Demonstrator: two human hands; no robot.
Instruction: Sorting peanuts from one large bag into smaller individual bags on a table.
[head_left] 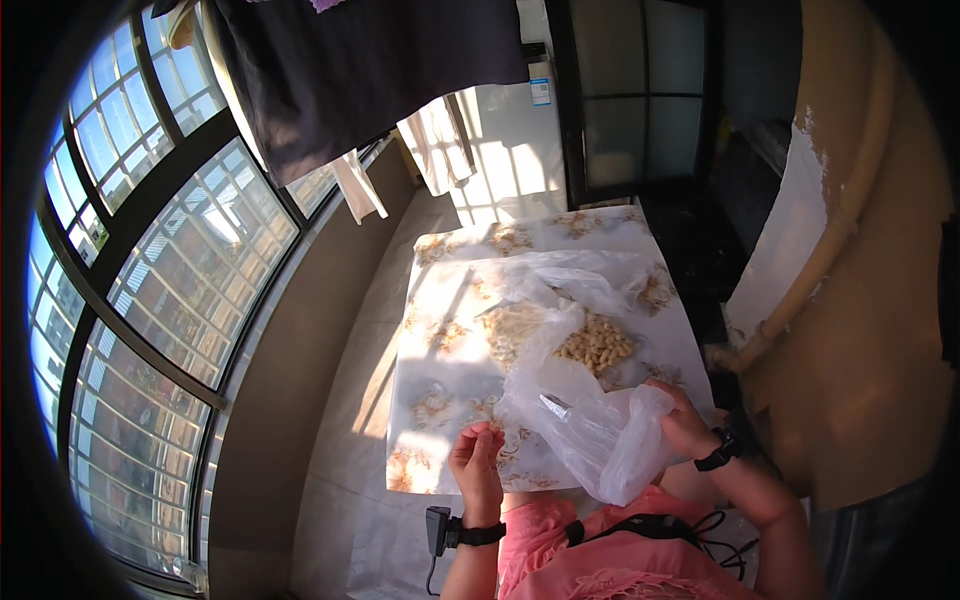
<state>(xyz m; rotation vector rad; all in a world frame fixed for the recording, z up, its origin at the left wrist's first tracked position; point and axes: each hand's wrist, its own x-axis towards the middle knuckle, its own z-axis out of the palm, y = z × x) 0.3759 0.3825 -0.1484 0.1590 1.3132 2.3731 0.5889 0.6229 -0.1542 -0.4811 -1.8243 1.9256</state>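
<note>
My left hand [477,455] is raised at the near left edge of the table [430,385], thumb and fingertips pinched together; what they hold, if anything, is too small to make out. My right hand [683,420] grips a crumpled translucent plastic bag [635,450] at its upper right, and the bag hangs over the table's near edge. A small silvery piece [555,405] shows at the bag. Behind it a pile of beige, peanut-like pieces [595,345] lies on the flowered table cover, beside more thin plastic [560,270] spread toward the far side.
A window [200,270] and low wall [260,430] run along the left. Dark hanging clothes [350,70] occupy the upper middle. A dark-framed glass door [620,140] stands behind the table, and a brown wall with a pipe [850,230] is at the right. My legs are under the near edge.
</note>
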